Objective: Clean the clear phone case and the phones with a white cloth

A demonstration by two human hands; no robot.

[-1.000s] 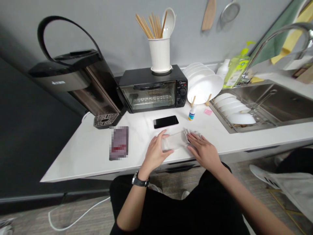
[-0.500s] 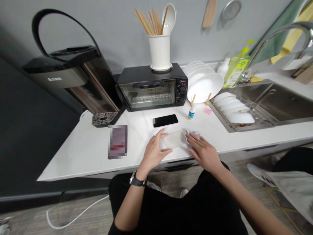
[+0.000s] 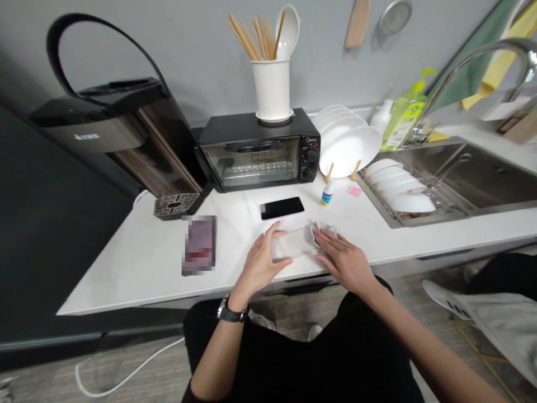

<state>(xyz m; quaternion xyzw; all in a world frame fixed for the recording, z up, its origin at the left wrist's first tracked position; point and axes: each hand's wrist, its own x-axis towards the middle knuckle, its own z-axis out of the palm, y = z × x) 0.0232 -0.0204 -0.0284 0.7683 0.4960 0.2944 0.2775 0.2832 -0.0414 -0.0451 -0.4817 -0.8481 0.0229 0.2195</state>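
Note:
A clear, flat rectangular phone case lies on the white counter in front of me. My left hand grips its left end, thumb on the near side and fingers on the far side. Pressed over its right end is a crumpled white tissue, under the fingers of my right hand. Part of the tissue is hidden beneath those fingers. Just beyond the case, a black-screened phone rests on the counter. A small white bottle with a blue and yellow label stands to the phone's right.
Behind are a water dispenser, a toaster oven with a utensil holder on top, and racked plates. The sink with bowls is at right. A blurred-out purple item lies left; a pink note lies near the sink.
The whole view has shifted slightly. My right hand and the tissue stay at the case's right end with only a slight movement; my left hand keeps its hold.

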